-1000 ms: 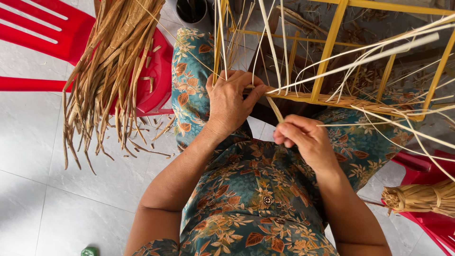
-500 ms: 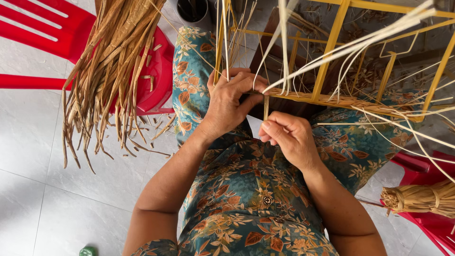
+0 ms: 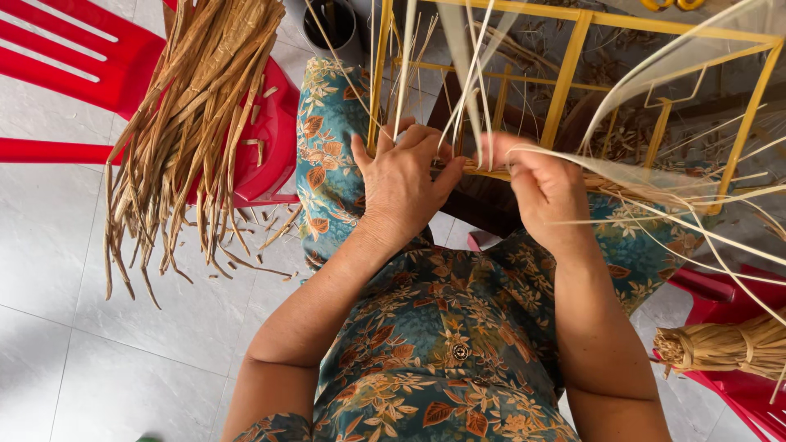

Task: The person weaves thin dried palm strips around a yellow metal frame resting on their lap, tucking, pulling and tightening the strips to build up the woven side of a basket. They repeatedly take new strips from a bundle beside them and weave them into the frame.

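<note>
Beside red chair (image 3: 74, 57) piled with reeds (image 3: 188, 123), hands (image 3: 475, 184) pinch strips (image 3: 467, 90) on frame (image 3: 565, 90).

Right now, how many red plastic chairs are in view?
2, both partly cut off: one chair at upper left under the dried straw bundle, another chair at lower right holding a tied bundle.

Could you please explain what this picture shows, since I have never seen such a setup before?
The picture comes from a camera worn on a person's head, looking down at their own lap and hands. There is no machine. The left hand and the right hand both grip pale thin strips at the lower bar of a yellow metal frame resting against the knees. A bundle of dried brown straw hangs over a red plastic chair on the left. A tied straw bundle lies at lower right. The floor is pale tile.
</note>
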`<state>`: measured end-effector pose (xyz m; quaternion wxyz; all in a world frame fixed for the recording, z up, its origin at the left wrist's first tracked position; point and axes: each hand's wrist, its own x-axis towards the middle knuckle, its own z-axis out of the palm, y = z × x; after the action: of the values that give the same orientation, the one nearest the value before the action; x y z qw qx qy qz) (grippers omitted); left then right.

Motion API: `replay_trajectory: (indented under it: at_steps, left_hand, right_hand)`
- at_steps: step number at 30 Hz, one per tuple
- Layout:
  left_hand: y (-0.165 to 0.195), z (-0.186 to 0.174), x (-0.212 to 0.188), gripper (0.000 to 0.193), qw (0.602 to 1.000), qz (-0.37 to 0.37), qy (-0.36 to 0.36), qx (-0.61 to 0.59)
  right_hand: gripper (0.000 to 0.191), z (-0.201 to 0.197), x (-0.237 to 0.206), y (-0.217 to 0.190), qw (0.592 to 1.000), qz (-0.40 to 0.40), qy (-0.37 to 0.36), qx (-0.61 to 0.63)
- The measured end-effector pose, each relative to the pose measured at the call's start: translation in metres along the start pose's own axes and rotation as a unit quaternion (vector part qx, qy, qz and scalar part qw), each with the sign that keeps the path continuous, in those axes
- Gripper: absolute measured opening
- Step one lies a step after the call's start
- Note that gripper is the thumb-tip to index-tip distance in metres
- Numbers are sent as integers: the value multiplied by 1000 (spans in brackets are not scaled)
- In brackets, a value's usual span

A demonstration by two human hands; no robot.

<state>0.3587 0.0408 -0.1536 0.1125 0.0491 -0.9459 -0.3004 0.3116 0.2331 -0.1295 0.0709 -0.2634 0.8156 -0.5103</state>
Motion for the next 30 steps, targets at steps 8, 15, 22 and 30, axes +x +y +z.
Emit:
replay_trajectory:
  at_steps: [8, 15, 22, 30]
  left_hand:
    - [-13, 6, 12, 19, 999, 24, -21, -25]
    - [-18, 5, 6, 13, 997, 37, -41, -61]
    - [-16, 6, 3, 23, 997, 74, -12, -33]
    - [-19, 13, -2, 28, 992, 109, 39, -39]
  right_hand:
    - [31, -6, 32, 24, 992, -108, -42, -58]
    - [20, 2, 48, 30, 949, -235, -36, -206]
    - [11, -5, 53, 34, 985, -89, -91, -113]
    - [10, -4, 54, 28, 991, -5, -135, 4]
